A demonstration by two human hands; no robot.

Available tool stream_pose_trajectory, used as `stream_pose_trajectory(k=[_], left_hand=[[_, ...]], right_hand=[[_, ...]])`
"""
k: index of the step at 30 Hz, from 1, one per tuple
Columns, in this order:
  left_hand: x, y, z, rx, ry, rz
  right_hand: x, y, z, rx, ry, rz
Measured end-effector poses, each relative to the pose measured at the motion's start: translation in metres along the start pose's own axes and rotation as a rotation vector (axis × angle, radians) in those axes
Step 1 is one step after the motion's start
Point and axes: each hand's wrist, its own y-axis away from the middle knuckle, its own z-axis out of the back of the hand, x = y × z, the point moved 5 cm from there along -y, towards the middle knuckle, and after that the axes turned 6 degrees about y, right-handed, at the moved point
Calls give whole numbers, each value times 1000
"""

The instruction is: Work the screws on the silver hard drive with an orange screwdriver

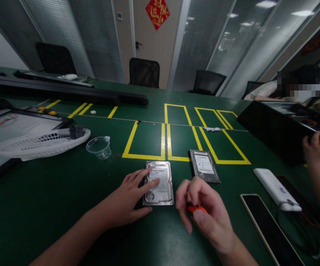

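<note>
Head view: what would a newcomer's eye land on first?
Two bare hands meet low in the middle of the green table: the left hand rests its fingers on a silver hard drive, and the right hand pinches a small orange object beside it. A second hard drive lies just beyond, by bright yellow tape boxes.

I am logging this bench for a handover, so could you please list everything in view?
Table: one, green, with yellow tape outlines.
Hard drives: two, silver, mid-table; second to the right.
Cup: one, clear, left of the outlines.
Basket: one, white, far left.
Power bank: one, white, right side.
Phone: one, black, beside the power bank.
Chairs: at least three, black, far side.
Co-worker's hand: one, right edge.
Left hand: one, open, fingers on the nearer hard drive.
Right hand: one, closed around an orange tool.
</note>
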Motion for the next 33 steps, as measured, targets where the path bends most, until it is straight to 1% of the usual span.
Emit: stream_pose_trajectory(k=[3, 9, 14, 18, 20, 24, 26, 30, 33], left_hand=[[0, 0, 1, -10, 7, -1], [0, 0, 1, 8, 10, 20], [-1, 0, 1, 14, -5, 19], [0, 1, 0, 8, -11, 11], [0, 1, 0, 5, -11, 7], [0, 0, 1, 2, -7, 1], [-1, 0, 1, 6, -11, 3], [-2, 0, 1, 19, -12, 20], [-2, 0, 1, 26, -5, 27]], right_hand=[[2, 0, 0, -13, 16, -4], [10, -5, 6, -55, 103, 69], [9, -6, 8, -60, 132, 44], [7, -5, 12, -109, 139, 62], [5, -4, 10, -101, 114, 56], [2, -1, 4, -38, 15, 10], [2, -1, 2, -26, -11, -9], [7, -2, 3, -54, 51, 12], [9, -3, 4, -41, 78, 28]])
